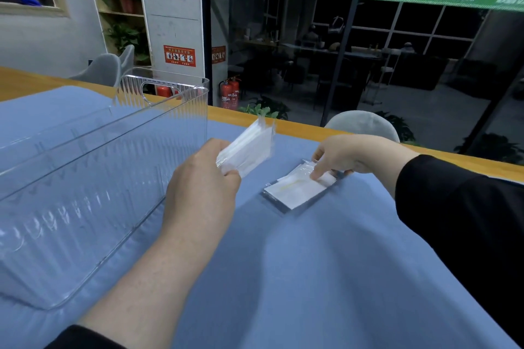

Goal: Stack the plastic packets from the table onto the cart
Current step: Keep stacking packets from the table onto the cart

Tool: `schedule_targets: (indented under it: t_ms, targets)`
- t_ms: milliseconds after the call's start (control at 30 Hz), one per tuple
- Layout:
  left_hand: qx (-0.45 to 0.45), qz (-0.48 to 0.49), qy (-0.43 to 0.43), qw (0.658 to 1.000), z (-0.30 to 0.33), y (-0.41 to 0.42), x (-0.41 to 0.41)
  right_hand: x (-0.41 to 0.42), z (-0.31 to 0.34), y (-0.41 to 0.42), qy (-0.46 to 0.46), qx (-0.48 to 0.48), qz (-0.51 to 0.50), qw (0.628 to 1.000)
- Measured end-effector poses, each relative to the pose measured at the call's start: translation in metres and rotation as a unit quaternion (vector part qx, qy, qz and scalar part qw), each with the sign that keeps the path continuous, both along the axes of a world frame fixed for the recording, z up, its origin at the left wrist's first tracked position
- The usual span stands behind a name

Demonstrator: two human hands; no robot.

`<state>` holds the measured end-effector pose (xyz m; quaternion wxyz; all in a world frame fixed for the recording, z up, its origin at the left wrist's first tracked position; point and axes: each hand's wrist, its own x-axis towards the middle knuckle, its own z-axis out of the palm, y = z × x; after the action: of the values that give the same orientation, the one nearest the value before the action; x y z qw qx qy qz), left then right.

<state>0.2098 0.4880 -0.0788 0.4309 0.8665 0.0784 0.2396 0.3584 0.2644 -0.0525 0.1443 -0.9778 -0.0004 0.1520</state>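
My left hand (pixel 202 178) grips a clear plastic packet with white contents (pixel 249 147) and holds it up above the blue tablecloth, just right of the clear plastic bin (pixel 93 167). My right hand (pixel 343 157) reaches down to a small pile of similar packets (pixel 295 190) lying flat on the cloth; its fingertips pinch the far edge of the top packet. The bin looks empty as far as I can see.
The table is covered by a blue cloth (pixel 283 278) with a wooden edge (pixel 312 127) at the far side. A grey chair back (pixel 363 125) stands behind the table. Red fire extinguishers (pixel 230 92) and a glass wall lie beyond.
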Motion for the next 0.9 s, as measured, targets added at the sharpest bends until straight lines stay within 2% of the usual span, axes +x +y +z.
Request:
schedule_targets:
  t_ms: [167, 300, 367, 433, 533, 600, 700, 900]
  targets:
    - [-0.001, -0.004, 0.002, 1.000, -0.002, 0.001, 0.002, 0.002, -0.001, 0.000, 0.016, -0.005, -0.007, 1.000]
    - [-0.011, -0.004, 0.001, 1.000, -0.001, 0.001, 0.003, -0.016, -0.006, -0.010, -0.034, 0.036, -0.024, 0.998]
    - [-0.013, -0.005, 0.003, 1.000, 0.000, 0.001, 0.002, -0.034, -0.008, -0.019, -0.100, 0.147, -0.038, 0.983]
    - [-0.010, -0.017, 0.006, 1.000, 0.001, 0.000, 0.001, -0.060, -0.009, -0.031, -0.172, 0.280, -0.034, 0.944]
    - [-0.009, -0.055, 0.007, 0.998, 0.005, -0.006, -0.005, -0.109, -0.013, -0.058, -0.200, 0.416, -0.029, 0.887]
    - [-0.009, -0.094, 0.009, 0.995, 0.007, -0.016, -0.012, -0.142, -0.016, -0.083, -0.219, 0.414, -0.031, 0.883]
    - [-0.060, -0.178, 0.027, 0.982, 0.011, -0.040, -0.029, -0.198, -0.014, -0.121, -0.253, 0.397, -0.062, 0.880]
    - [-0.040, -0.329, 0.038, 0.943, 0.031, -0.130, -0.065, -0.291, -0.012, -0.180, -0.320, 0.390, -0.109, 0.857]
